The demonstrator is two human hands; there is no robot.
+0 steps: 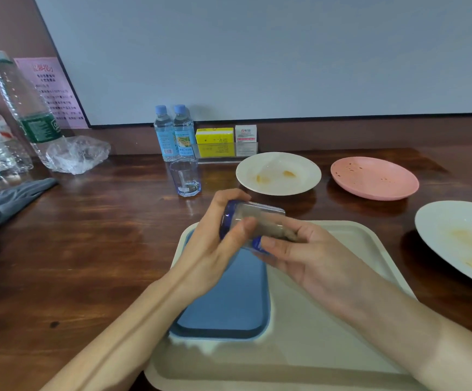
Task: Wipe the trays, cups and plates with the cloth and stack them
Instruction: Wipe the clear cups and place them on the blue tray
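Right now the left hand [215, 244] clasps the blue base of a clear cup [253, 221], which lies on its side in the air, mouth to the right. The right hand [305, 255] meets it at the open end, fingers [274, 244] curled on the rim and pressing a beige cloth [268, 225] that shows through the wall from inside; the thumb is hidden, so how firmly that hand closes cannot be told. Both hands hover over a blue tray [229, 306] that sits within a larger beige tray [314, 334] on the dark wooden table [88, 249]. Just behind the hands a second clear cup [185, 177] stands upright on the table. To its right lie a white plate [278, 173] with orange smears and, further right, a pink plate [374, 177] with small specks, the two apart. A larger white plate [460, 238], also smeared, lies at the right edge beside the beige tray. Against the wall stand two small water bottles [174, 134] and two small boxes [226, 136]. At far left are bigger bottles [26, 108], a crumpled clear bag [78, 153] and a grey glove [12, 201].
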